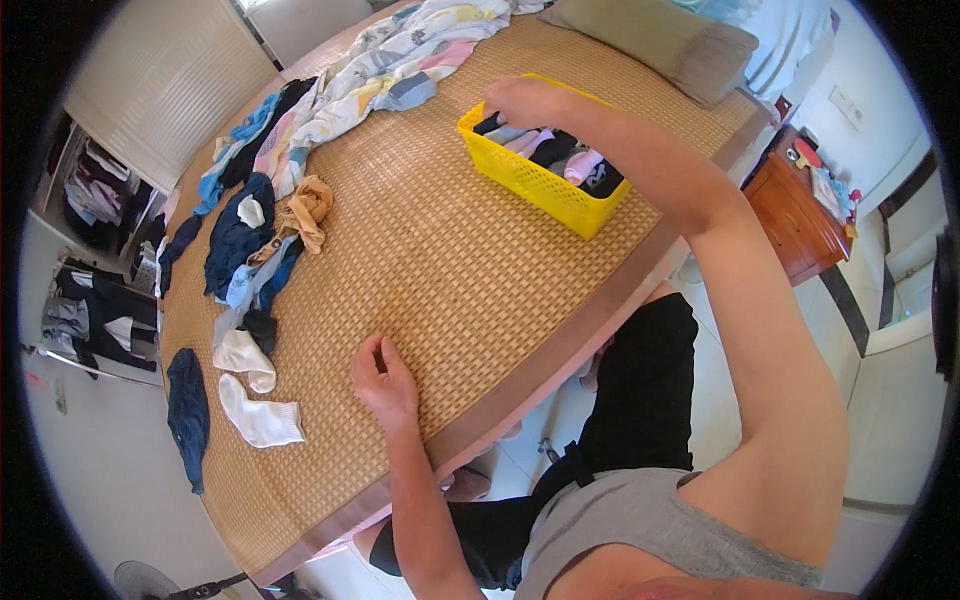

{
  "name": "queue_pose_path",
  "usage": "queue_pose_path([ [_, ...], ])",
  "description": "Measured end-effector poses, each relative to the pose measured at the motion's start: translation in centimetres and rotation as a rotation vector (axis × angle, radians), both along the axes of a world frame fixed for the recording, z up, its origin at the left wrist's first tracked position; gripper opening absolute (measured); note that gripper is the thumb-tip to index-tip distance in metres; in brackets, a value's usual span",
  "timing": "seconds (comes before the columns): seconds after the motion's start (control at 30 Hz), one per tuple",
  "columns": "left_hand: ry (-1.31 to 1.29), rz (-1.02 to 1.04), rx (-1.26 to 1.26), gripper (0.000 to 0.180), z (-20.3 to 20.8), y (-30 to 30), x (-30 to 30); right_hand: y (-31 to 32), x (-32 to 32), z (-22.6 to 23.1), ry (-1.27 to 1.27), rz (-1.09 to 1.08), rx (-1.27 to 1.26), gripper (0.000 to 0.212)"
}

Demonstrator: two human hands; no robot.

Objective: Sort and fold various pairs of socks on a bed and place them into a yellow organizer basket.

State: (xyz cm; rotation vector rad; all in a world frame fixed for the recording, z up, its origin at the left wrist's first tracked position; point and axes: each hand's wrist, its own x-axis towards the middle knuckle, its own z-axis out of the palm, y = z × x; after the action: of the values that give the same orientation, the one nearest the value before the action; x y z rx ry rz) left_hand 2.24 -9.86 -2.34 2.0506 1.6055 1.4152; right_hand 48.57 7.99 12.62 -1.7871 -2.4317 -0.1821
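Note:
My right hand (pixel 525 103) reaches into the far-left end of a yellow plastic basket (pixel 540 195), with its fingers curled downward among rolled clothes. Its fingertips are partly hidden, so what they grip does not show. Rolled pieces in black, grey and pink stand in a row in the basket, among them a pink roll (pixel 582 166) near the right end. My left hand (pixel 385 385) rests on the woven mat (pixel 400 270), loosely curled, thumb apart from the fingers and nothing visible in it. Left of it lie a white sock (pixel 260 412) and a second white sock (pixel 244 360).
Navy clothing (pixel 238 235), a tan bundled garment (pixel 308 212) and a dark blue garment (pixel 187 420) lie along the left side. A patterned quilt (pixel 375 70) stretches across the far side, with a pillow (pixel 650 45) behind the basket. A wooden cabinet (pixel 790 225) stands at right.

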Motion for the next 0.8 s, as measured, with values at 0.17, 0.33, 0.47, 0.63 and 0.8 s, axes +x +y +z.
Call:
queue_pose_path([
  [0.17,0.044,0.021,0.029,0.013,0.2,-0.2,-0.7,-0.3,-2.6,1.5,-0.037,-0.061,-0.138,0.032],
  [0.33,0.058,0.001,0.060,0.012,0.2,0.0,-0.2,-0.5,-0.2,0.2,0.108,-0.024,0.012,0.036],
  [0.47,0.051,0.007,0.064,0.010,0.3,0.0,0.4,-0.5,1.2,0.5,0.144,0.001,0.091,0.038],
  [0.63,0.019,0.007,0.102,0.011,-0.7,0.3,-0.7,-0.4,-2.6,1.5,0.185,0.120,0.245,0.020],
  [0.8,0.022,0.008,0.196,0.011,-0.5,0.7,-0.6,-4.0,-11.8,2.6,0.275,0.428,0.295,0.022],
])
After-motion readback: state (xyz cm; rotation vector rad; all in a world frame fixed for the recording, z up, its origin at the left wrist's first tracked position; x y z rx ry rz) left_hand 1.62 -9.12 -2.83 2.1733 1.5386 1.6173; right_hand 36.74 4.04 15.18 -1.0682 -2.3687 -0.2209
